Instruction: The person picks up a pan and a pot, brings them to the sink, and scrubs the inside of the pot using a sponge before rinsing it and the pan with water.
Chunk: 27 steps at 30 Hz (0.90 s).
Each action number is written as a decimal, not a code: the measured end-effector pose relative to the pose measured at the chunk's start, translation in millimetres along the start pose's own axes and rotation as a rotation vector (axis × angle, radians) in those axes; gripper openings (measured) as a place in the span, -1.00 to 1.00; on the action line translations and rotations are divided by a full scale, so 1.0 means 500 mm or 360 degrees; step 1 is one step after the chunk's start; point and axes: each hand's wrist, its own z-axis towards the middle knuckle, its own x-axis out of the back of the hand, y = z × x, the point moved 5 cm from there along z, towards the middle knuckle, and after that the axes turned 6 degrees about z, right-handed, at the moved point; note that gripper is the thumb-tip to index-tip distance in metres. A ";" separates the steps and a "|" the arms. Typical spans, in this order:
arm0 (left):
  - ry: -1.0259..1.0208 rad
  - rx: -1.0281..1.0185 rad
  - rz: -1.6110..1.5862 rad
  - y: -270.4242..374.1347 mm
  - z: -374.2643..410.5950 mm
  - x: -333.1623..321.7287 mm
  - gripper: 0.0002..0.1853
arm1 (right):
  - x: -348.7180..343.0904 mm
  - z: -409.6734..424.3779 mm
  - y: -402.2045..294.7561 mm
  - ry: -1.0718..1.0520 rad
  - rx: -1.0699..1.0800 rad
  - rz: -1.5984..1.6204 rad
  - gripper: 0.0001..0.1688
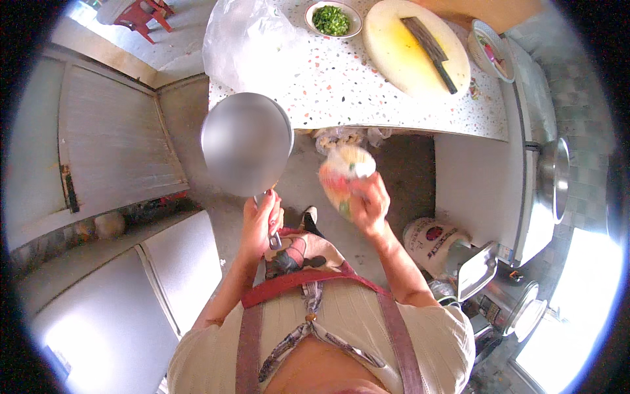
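Note:
My left hand (262, 221) grips the handle of a round metal pan (246, 143), held upright with its broad face turned towards me. That face is blurred, so its detail cannot be made out. Part of the handle, with a hanging hole at its end, shows below my fingers. My right hand (369, 204) holds a colourful cloth or packet (339, 180) in white, red and green. Motion blur hides which of these it is. Both hands are in front of the terrazzo countertop (334, 93), apart from each other.
On the countertop are a clear plastic bag (246, 44), a bowl of chopped greens (331, 21), a round cutting board (389, 64) bearing a cleaver (427, 44), and a plastic basket (485, 49). A printed sack (433, 241) stands low on the right; a white cabinet (182, 266) is left.

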 end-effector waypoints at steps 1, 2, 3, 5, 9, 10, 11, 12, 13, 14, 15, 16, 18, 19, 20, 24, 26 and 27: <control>-0.0043 0.0052 0.0001 0.001 0.005 -0.011 -0.76 | 0.004 0.054 -0.004 0.0045 0.0137 -0.0055 -0.66; -0.0089 0.0099 0.0006 -0.005 0.015 -0.016 -0.76 | 0.005 0.101 -0.002 0.0096 0.0206 -0.0096 -0.66; -0.0133 0.0137 0.0012 -0.008 0.030 -0.019 -0.76 | 0.003 0.146 0.002 0.0148 0.0283 -0.0133 -0.66; -0.0178 0.0220 0.0174 0.004 0.051 -0.036 -0.74 | -0.007 0.213 0.034 0.0199 0.0226 -0.0243 -0.68; -0.0234 0.0114 0.0436 -0.031 0.161 -0.004 -0.67 | -0.042 0.263 0.165 0.0046 -0.0352 -0.0422 -0.50; -0.0226 0.0124 0.0467 -0.034 0.189 -0.005 -0.66 | -0.049 0.258 0.198 -0.0006 -0.0595 -0.0368 -0.41; -0.0205 0.0150 0.0429 -0.033 0.224 -0.004 -0.65 | -0.054 0.248 0.234 -0.0054 -0.0839 -0.0314 -0.31; -0.0192 0.0205 0.0397 -0.031 0.254 -0.003 -0.64 | -0.051 0.231 0.274 -0.0138 -0.0851 -0.0424 -0.24; -0.0162 0.0251 0.0363 -0.032 0.289 0.006 -0.63 | -0.052 0.243 0.274 -0.0203 -0.0867 -0.0416 -0.26; -0.0084 0.0253 0.0310 -0.056 0.330 0.033 -0.61 | -0.051 0.262 0.261 -0.0274 -0.0881 -0.0405 -0.27; -0.0213 0.0212 0.0389 -0.012 0.349 0.010 -0.61 | -0.041 0.264 0.261 -0.0323 -0.0921 -0.0410 -0.27; -0.0188 0.0236 0.0469 -0.002 0.380 0.013 -0.61 | -0.039 0.266 0.268 -0.0336 -0.0942 -0.0433 -0.30; -0.0116 0.0183 0.0616 0.031 0.426 0.003 -0.56 | -0.037 0.272 0.279 -0.0258 -0.0918 -0.0437 -0.28; -0.0067 0.0113 0.0683 0.053 0.438 -0.005 -0.50 | -0.039 0.276 0.279 -0.0214 -0.0912 -0.0432 -0.27; 0.0072 0.0022 0.0802 0.066 0.450 0.000 -0.45 | -0.038 0.282 0.276 -0.0157 -0.0864 -0.0427 -0.27; 0.0369 -0.0341 0.1566 0.116 0.460 0.002 -0.37 | -0.044 0.314 0.281 -0.0243 -0.0955 -0.0323 -0.47; 0.0652 -0.0988 0.2001 0.150 0.425 -0.024 -0.39 | -0.040 0.329 0.296 -0.0304 -0.0860 -0.0335 -0.58; 0.0793 -0.1329 0.2205 0.168 0.397 -0.046 -0.39 | -0.035 0.337 0.305 -0.0330 -0.0809 -0.0340 -0.63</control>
